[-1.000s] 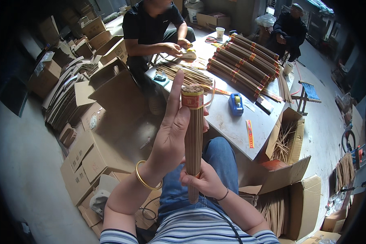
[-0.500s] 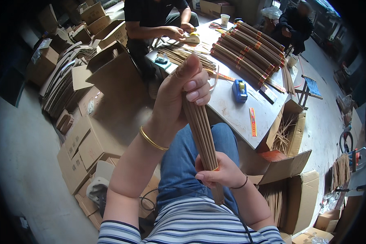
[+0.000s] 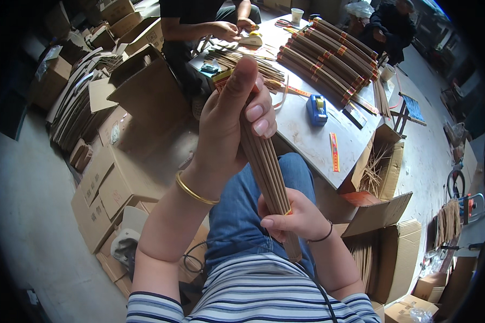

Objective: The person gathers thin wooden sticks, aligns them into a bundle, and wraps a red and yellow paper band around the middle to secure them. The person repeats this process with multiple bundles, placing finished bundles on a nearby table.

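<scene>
A bundle of thin brown incense sticks [image 3: 265, 169] slants over my lap, gripped by both hands. My left hand [image 3: 237, 110] is closed around its upper part, thumb pointing up. A red and yellow paper band [image 3: 223, 78] shows beside that thumb, partly hidden by the hand. Lower down, my right hand [image 3: 293, 216] wraps the bundle, its thumb across the front near another bit of red and yellow band. The sticks' lower end sticks out below the right hand. Beyond my hands on the table are a blue tape dispenser [image 3: 318, 111] and a loose red and yellow paper strip [image 3: 334, 153].
Banded stick bundles [image 3: 328, 63] are piled on the white table [image 3: 307, 145], near loose sticks and a paper cup [image 3: 297, 15]. Across it, a co-worker's hands [image 3: 234, 29] handle something small. Open cartons [image 3: 385, 220] stand at right; flattened cardboard [image 3: 78, 102] and boxes lie left.
The red and yellow band beside my left thumb has come into sight. My left hand has risen slightly, and the bundle sits a little higher. Both hands keep their grip.
</scene>
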Motion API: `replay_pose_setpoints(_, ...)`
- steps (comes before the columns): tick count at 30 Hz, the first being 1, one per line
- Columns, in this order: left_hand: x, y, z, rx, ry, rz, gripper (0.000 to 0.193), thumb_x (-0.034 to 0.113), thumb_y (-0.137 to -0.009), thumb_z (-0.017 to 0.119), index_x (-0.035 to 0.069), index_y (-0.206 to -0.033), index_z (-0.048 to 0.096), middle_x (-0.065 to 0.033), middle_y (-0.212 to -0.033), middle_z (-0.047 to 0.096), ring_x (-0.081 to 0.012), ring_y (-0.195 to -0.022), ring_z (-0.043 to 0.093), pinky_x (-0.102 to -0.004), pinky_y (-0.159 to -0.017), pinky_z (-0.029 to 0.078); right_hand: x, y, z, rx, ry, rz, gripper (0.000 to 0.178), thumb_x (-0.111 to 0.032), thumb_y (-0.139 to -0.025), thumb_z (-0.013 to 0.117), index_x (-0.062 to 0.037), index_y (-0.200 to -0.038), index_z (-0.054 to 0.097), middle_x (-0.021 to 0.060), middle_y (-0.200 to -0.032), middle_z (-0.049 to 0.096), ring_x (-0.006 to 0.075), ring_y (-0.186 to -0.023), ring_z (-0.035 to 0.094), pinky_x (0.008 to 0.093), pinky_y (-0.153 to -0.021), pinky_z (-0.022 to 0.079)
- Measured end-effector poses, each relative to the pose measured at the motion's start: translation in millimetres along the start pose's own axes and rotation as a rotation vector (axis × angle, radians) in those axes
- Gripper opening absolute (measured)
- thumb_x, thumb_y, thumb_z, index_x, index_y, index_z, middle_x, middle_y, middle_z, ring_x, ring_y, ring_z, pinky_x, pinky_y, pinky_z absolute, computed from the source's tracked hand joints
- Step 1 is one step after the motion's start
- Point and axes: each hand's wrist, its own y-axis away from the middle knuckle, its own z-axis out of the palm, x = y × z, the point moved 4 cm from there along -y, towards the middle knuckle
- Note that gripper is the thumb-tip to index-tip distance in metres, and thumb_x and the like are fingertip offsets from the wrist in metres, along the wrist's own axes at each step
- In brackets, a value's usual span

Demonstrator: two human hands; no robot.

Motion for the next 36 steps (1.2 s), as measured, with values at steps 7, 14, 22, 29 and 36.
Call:
replay_pose_setpoints(7, 6.9, -2.3, -3.2, 0.043, 0.013, 0.072, 0.028, 0.037, -0.099, 0.056, 0.012, -0.086, 0.052, 0.0055, -0.062, 0.046, -0.0060, -0.051, 0.048, -0.0211, -0.050, 0.042, 4.9, 4.7, 1.8, 0.079, 0.135, -0.054, 0.026, -0.012, -0.085, 0.075, -0.0062, -0.091, 0.051, 0.0000, -0.069, 0.054, 0.0062, -0.052, 0.054, 0.0221, -0.046, 0.043)
replay_pose_setpoints(14, 4.8, -5.1, -9.1, -0.012, -0.017, 0.040, 0.027, 0.035, -0.102, 0.051, 0.009, -0.094, 0.052, 0.0046, -0.065, 0.046, -0.0069, -0.057, 0.049, -0.0234, -0.057, 0.045, 13.2, 2.6, 0.8, 0.048, 0.055, -0.014, 0.023, -0.008, -0.086, 0.072, -0.0058, -0.092, 0.050, -0.0011, -0.064, 0.053, 0.0063, -0.048, 0.052, 0.0222, -0.043, 0.042)
replay_pose_setpoints(22, -29.4, 34.8, -3.5, -0.010, -0.291, 0.013, 0.033, 0.021, -0.098, 0.059, 0.003, -0.124, 0.047, -0.0041, -0.076, 0.053, -0.0127, -0.064, 0.057, -0.0254, -0.062, 0.049, -2.9, 3.9, 3.1, 0.078, 0.064, 0.016, 0.023, -0.010, -0.088, 0.071, -0.0059, -0.093, 0.050, -0.0007, -0.063, 0.054, 0.0059, -0.048, 0.052, 0.0211, -0.043, 0.042)
replay_pose_setpoints(29, -35.3, 38.3, -0.1, 0.272, -0.368, 0.034, 0.014, 0.013, -0.098, 0.056, 0.008, -0.106, 0.046, -0.0048, -0.072, 0.053, -0.0110, -0.057, 0.054, -0.0251, -0.055, 0.049, 1.1, 5.2, 6.0, 0.343, 0.254, -0.019, 0.022, -0.014, -0.087, 0.071, -0.0056, -0.092, 0.051, 0.0011, -0.061, 0.056, 0.0084, -0.047, 0.054, 0.0242, -0.045, 0.042)
replay_pose_setpoints(36, -41.8, 39.3, -19.3, 0.127, -0.028, 0.005, 0.020, 0.015, -0.097, 0.058, 0.004, -0.110, 0.047, -0.0072, -0.079, 0.059, -0.0140, -0.069, 0.061, -0.0275, -0.064, 0.054, 2.2, -0.7, 5.5, 0.151, 0.054, 0.027, 0.024, -0.014, -0.087, 0.072, -0.0039, -0.096, 0.052, -0.0004, -0.062, 0.055, 0.0073, -0.049, 0.053, 0.0225, -0.045, 0.041)
